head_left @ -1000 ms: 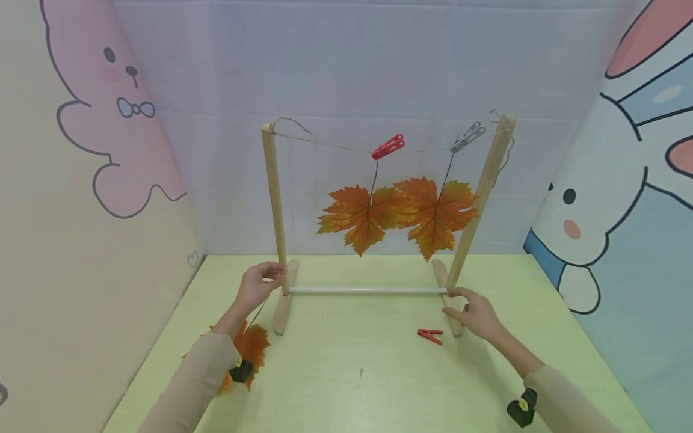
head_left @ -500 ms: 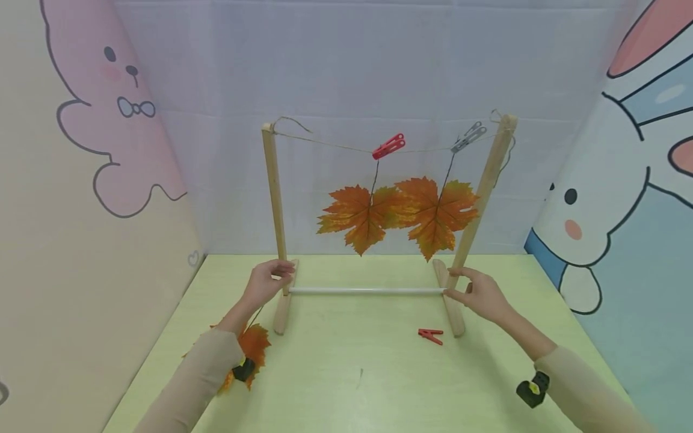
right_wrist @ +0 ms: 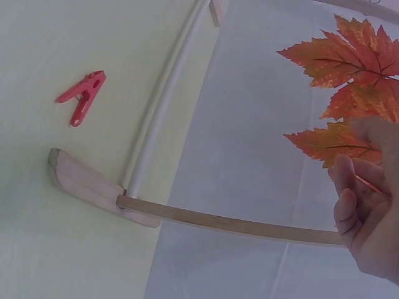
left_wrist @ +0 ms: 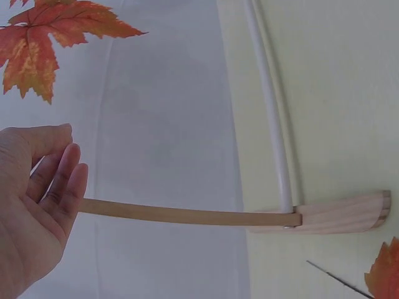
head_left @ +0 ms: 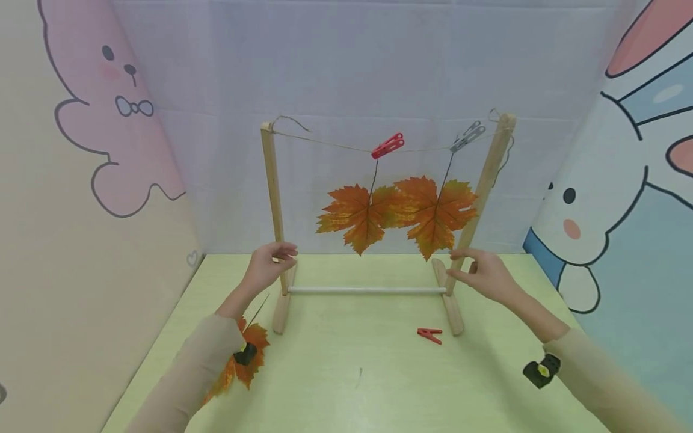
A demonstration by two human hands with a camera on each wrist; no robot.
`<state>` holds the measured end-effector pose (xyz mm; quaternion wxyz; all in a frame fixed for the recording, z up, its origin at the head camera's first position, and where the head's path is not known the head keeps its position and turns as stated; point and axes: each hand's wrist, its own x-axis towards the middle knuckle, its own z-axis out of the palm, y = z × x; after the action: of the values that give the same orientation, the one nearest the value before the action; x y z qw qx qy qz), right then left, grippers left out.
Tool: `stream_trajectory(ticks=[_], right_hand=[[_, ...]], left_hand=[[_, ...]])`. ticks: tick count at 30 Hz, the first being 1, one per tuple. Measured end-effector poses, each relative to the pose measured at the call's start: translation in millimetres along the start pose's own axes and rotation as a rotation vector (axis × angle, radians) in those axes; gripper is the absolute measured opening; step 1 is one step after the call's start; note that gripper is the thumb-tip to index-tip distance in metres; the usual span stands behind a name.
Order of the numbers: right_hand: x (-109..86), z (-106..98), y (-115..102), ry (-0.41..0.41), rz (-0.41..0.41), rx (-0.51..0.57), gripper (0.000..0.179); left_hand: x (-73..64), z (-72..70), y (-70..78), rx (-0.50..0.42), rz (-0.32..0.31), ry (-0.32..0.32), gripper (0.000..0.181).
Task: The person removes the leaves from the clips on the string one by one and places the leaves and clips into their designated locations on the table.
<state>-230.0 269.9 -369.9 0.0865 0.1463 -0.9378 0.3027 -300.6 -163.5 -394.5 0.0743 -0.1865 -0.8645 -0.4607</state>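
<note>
My left hand (head_left: 265,267) is beside the lower part of the wooden left post (head_left: 272,186), overlapping it, its fingers loosely bent around nothing. My right hand (head_left: 485,275) is at the right post (head_left: 494,162), thumb and fingers apart; in the right wrist view it overlaps the post's upper end. Two orange maple leaves (head_left: 354,218) (head_left: 435,215) hang side by side between the posts. A red clothespin (head_left: 388,146) and a grey clothespin (head_left: 467,138) clip their stems to the twine (head_left: 325,143).
A white rod (head_left: 368,290) joins the posts low down, above two wooden feet (head_left: 281,316). Another red clothespin (head_left: 430,335) lies on the pale yellow table (head_left: 335,397). A third maple leaf (head_left: 253,346) lies at left, partly under my left sleeve.
Both hands have risen along the posts from near the rod's ends. The right hand's fingers have come away from the rod's end. Stand, leaves and clothespins have stayed put.
</note>
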Motion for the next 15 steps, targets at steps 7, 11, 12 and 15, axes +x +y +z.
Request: stream_trajectory(ticks=[7,11,12,15], right_hand=[[12.2,-11,-11,-0.042,-0.010,-0.002,0.032],[22.3,-19,-21,-0.050,-0.045,-0.005,0.031],[24.7,-21,-23,-0.052,-0.051,-0.007,0.030],[31.0,-27,-32,-0.046,-0.078,-0.011,0.028]], left_hand=[[13.6,-13.0,21.3,0.001,0.007,0.002,0.028],[20.7,-14.9,37.5,-0.010,0.028,-0.019,0.029],[22.2,-15.2,41.8,-0.009,0.031,-0.022,0.029],[27.0,-15.8,52.0,-0.005,0.040,-0.021,0.029]])
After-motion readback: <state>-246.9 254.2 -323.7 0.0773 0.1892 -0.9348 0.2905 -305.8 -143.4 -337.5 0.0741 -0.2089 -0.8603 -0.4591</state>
